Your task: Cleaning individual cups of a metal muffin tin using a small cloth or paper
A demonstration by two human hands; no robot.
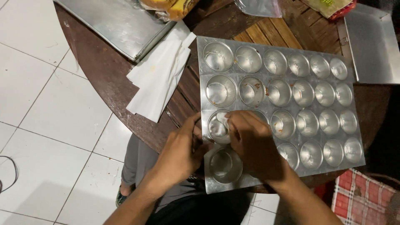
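A muffin tray lies on a round table. Left of it lies a stack of paper sheets; behind those is a flat metal tray. Another metal tray lies to the right. The left hand grips the muffin tray's near left edge; the right hand presses what may be paper into a cup.

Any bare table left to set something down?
Bare wood between flat steel tray, white paper sheets and the near-left table edge; slats above the muffin tin. Crowded at the tin's near-left cups, where left hand and right hand work.
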